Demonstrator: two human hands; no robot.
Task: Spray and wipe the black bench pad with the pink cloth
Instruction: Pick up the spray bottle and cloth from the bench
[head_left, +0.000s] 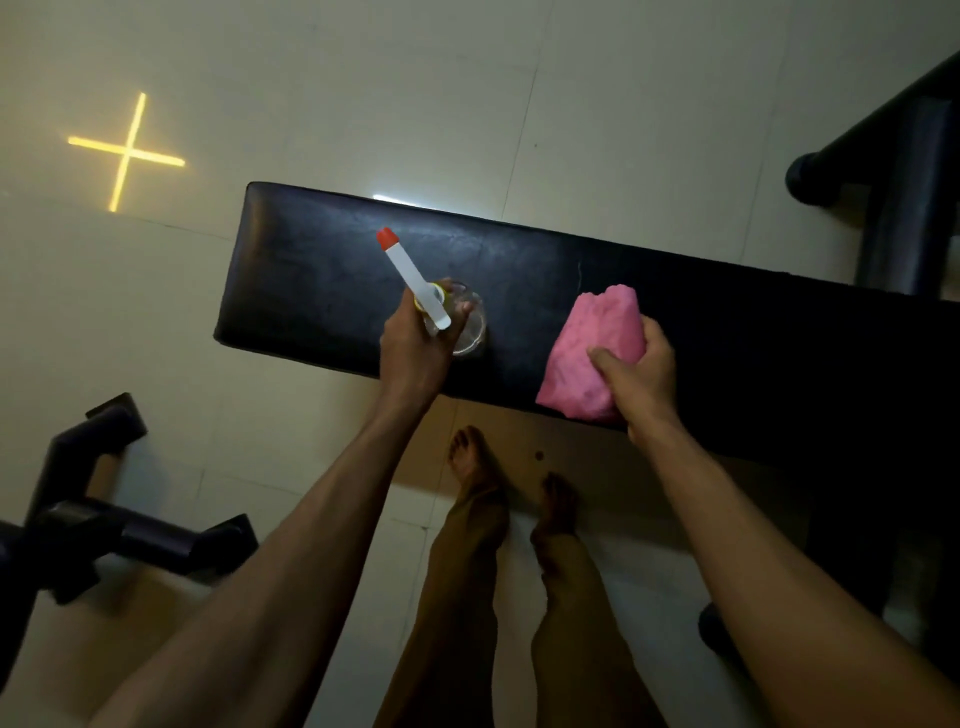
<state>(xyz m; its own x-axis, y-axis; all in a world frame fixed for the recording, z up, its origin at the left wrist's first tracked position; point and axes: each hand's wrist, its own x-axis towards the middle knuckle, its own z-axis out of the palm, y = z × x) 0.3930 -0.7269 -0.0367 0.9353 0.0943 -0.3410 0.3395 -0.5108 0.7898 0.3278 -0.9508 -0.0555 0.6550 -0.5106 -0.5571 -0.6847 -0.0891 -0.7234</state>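
Left hand (415, 348): fingers wrapped round a clear spray bottle (465, 325), its body mostly hidden by the hand.
Nozzle (410, 275): white, red tip.
Right hand (641, 374): fingers clutching the bunched pink cloth (592, 353) on the bench pad (322, 280).
Pad's right end: lost in shadow.

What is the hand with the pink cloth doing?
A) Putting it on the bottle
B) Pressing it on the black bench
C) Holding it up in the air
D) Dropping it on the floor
B: the right hand grips the bunched pink cloth down against the black bench pad, apart from the spray bottle held in the left hand.
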